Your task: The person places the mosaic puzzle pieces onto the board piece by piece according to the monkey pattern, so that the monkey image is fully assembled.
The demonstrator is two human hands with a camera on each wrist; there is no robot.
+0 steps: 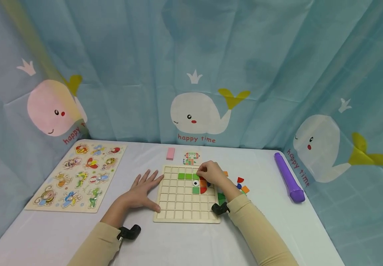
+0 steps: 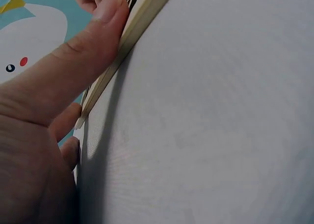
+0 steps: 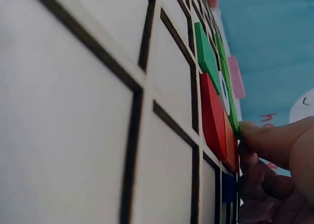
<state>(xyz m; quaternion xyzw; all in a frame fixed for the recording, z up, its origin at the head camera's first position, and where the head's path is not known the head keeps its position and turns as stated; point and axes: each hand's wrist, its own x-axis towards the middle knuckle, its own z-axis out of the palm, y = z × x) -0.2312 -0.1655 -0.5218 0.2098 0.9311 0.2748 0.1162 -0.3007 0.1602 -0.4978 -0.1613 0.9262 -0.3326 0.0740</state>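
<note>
A square wooden grid board (image 1: 175, 197) lies on the table with colored tiles in its upper right cells. Light green tiles (image 1: 188, 176) form a row, with a white eye tile (image 1: 196, 183), a red piece (image 1: 203, 190) and a darker green tile (image 1: 196, 190) below. My left hand (image 1: 141, 193) rests spread at the board's left edge, its thumb (image 2: 83, 57) touching the rim. Over the row's right end, my right hand (image 1: 211, 173) bends its fingers and pinches a light green tile (image 3: 230, 94), partly hidden by the fingertips. A blue piece (image 3: 228, 187) sits near those fingers.
Loose pieces, including a red one (image 1: 240, 180) and an orange one (image 1: 245, 189), lie right of the board. Behind it are a pattern card (image 1: 191, 158) and a pink block (image 1: 170, 153). An insect puzzle (image 1: 75, 177) lies left, a purple stick (image 1: 287, 177) far right.
</note>
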